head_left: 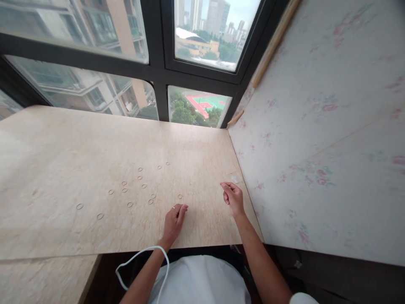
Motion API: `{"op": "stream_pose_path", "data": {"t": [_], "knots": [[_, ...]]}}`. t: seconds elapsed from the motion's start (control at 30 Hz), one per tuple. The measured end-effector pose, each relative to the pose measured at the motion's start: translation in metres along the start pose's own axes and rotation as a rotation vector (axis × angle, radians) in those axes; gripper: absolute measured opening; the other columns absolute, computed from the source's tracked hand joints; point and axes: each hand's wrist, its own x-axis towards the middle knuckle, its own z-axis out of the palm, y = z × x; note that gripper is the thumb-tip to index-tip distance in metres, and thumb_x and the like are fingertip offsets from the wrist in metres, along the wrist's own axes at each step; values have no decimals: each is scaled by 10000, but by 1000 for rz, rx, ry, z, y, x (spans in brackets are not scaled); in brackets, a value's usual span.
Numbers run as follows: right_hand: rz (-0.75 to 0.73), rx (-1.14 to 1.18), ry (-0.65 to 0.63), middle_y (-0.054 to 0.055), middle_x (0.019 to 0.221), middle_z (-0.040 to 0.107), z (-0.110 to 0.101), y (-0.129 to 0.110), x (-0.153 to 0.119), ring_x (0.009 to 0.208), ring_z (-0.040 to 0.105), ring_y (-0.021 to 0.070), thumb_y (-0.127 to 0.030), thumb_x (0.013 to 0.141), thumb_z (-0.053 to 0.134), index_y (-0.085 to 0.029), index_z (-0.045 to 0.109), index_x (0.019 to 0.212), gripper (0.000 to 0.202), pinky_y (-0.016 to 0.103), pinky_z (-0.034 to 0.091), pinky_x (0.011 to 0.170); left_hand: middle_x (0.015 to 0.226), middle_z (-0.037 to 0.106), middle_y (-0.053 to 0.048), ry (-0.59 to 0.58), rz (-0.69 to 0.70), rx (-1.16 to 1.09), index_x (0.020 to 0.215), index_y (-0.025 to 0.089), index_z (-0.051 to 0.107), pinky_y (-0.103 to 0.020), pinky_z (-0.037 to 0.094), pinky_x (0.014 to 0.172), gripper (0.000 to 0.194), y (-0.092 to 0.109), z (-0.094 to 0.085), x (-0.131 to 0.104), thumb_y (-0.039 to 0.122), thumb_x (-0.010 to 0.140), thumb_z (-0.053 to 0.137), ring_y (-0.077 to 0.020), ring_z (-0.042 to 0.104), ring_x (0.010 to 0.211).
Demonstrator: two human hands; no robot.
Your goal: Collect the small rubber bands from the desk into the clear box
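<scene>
My left hand rests low over the pale stone-patterned sill, its fingers curled and pressed together. A small light band shows at one of its fingers; whatever the fingertips hold, if anything, is hidden. Just beyond this hand lies a thin yellowish ring. Several similar thin rings are scattered to the left, among them a green ring and a brownish ring. Over to the right, my right hand is closed in a pinch, too small to make out what is in it. A crumpled clear plastic piece lies behind it.
The sill runs up to dark-framed windows. A flower-patterned wall bounds the right side close to my right hand. A white cord loop hangs across my left wrist, by the sill's front edge.
</scene>
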Motion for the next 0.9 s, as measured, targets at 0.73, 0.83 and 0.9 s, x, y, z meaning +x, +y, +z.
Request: {"op": "stream_pose_path", "data": {"t": [0.73, 0.83, 0.9], "knots": [[-198, -766, 200, 7, 477, 596, -75, 16, -3, 456, 540, 158, -388, 836, 463, -89, 712, 1068, 454, 250, 392, 494, 821, 698, -51, 1, 20, 44, 862, 194, 644, -306, 473, 709, 377, -3, 3, -1, 447, 938, 374, -195, 643, 762], [-237, -715, 109, 3, 503, 603, -58, 21, -19, 471, 552, 155, -390, 864, 463, -98, 703, 1094, 442, 251, 416, 505, 824, 694, -60, -1, 18, 52, 845, 194, 645, -312, 470, 715, 376, -1, 2, -3, 442, 938, 377, -201, 637, 786], [-263, -677, 26, -3, 506, 601, -45, 30, -29, 474, 557, 153, -383, 868, 480, -111, 710, 1078, 413, 254, 433, 512, 859, 695, -65, -15, 15, 28, 871, 192, 656, -316, 476, 726, 357, 1, 1, -4, 438, 930, 403, -200, 635, 801]]}}
